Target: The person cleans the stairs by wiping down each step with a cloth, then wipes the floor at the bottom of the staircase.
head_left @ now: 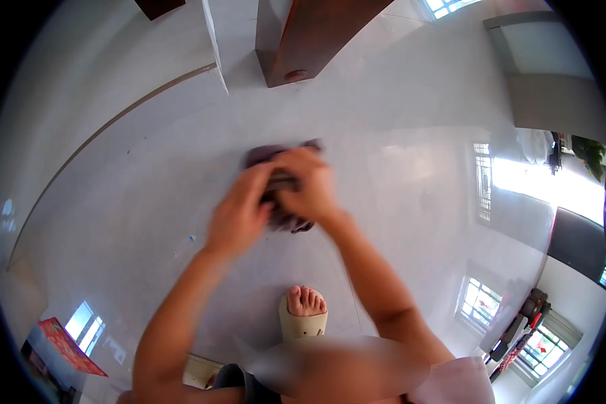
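A crumpled dark purplish-brown cloth (264,155) is bunched up between my two hands, above the pale glossy floor. My left hand (239,210) grips it from the left, with the fingers curled over its near side. From the right, my right hand (308,183) closes round it, fingers bent over the top. Part of the cloth hangs down below the hands. Both hands are slightly blurred, and the fingers hide the middle of the cloth. Whether the cloth touches the floor I cannot tell.
A foot in a cream slipper (303,322) stands on the floor below the hands. Ahead is the base of a brown wooden piece of furniture (296,50). A small blue speck (192,238) lies to the left. A grey cabinet (552,94) stands at the upper right.
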`<action>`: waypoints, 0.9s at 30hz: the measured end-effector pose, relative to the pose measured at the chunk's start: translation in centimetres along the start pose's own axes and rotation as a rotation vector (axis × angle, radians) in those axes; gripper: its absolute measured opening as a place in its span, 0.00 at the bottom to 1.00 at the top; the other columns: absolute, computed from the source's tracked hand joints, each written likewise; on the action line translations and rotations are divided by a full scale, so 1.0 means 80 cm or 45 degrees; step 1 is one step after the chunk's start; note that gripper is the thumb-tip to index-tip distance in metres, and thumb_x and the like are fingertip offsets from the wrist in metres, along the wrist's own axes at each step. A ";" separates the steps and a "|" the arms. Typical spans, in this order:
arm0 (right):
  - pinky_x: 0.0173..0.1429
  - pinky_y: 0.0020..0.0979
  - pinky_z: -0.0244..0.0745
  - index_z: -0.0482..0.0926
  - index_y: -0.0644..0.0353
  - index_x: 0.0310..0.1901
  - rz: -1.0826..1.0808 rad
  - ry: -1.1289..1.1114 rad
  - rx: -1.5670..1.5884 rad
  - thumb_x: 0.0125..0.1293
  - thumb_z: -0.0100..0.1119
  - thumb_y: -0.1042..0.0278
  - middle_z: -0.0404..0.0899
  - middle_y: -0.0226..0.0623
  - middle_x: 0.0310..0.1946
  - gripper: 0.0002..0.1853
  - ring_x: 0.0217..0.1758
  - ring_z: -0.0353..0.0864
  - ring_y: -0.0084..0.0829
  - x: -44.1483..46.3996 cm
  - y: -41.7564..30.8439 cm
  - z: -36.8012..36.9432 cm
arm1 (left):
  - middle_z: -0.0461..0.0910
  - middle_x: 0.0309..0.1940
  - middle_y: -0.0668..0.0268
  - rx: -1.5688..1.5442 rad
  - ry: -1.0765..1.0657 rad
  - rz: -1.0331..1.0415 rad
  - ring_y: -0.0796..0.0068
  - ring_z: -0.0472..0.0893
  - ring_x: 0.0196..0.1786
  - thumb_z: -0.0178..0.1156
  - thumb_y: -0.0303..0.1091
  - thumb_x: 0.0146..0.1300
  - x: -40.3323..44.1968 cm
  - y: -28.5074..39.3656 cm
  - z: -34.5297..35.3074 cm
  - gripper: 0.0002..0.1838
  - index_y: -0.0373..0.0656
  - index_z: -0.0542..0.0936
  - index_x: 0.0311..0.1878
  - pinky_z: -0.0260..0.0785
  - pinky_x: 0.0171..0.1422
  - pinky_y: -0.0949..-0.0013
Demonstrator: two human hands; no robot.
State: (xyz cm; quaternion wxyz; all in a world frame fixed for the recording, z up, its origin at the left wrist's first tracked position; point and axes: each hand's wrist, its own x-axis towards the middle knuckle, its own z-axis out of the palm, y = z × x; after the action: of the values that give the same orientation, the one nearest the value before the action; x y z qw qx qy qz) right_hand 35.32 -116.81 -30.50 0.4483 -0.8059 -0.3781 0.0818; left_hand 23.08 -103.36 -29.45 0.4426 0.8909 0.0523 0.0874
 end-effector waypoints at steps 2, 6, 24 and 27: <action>0.56 0.44 0.74 0.83 0.58 0.40 0.138 0.033 -0.178 0.41 0.59 0.77 0.83 0.42 0.43 0.19 0.49 0.80 0.48 -0.017 0.031 -0.077 | 0.66 0.69 0.53 -0.057 -0.127 -0.007 0.51 0.67 0.71 0.62 0.23 0.58 0.043 0.041 0.062 0.38 0.40 0.61 0.72 0.64 0.71 0.57; 0.69 0.44 0.66 0.79 0.57 0.56 0.309 0.108 -0.458 0.48 0.59 0.75 0.78 0.46 0.58 0.28 0.63 0.74 0.49 -0.115 0.078 -0.125 | 0.64 0.71 0.52 0.325 -0.142 0.175 0.55 0.61 0.75 0.57 0.27 0.62 0.061 0.073 0.183 0.35 0.34 0.60 0.73 0.60 0.73 0.56; 0.67 0.46 0.66 0.74 0.56 0.61 0.311 -0.109 0.380 0.43 0.59 0.75 0.74 0.49 0.54 0.35 0.59 0.72 0.52 -0.095 -0.052 -0.016 | 0.62 0.74 0.59 0.526 -0.280 0.115 0.54 0.61 0.75 0.57 0.21 0.57 -0.070 0.022 -0.038 0.39 0.40 0.61 0.74 0.49 0.78 0.44; 0.67 0.40 0.67 0.76 0.61 0.59 0.567 0.279 0.217 0.40 0.50 0.75 0.75 0.46 0.54 0.35 0.59 0.73 0.43 -0.177 -0.005 -0.135 | 0.57 0.76 0.60 0.430 -0.480 0.231 0.57 0.56 0.78 0.68 0.33 0.54 -0.069 0.054 0.011 0.45 0.49 0.60 0.76 0.46 0.79 0.42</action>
State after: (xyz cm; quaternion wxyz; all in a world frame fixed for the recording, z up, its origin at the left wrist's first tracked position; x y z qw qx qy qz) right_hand 30.27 -133.44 -26.78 0.5238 -0.8326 -0.1325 0.1222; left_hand 17.92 -107.62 -27.13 0.2799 0.9537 -0.0972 -0.0508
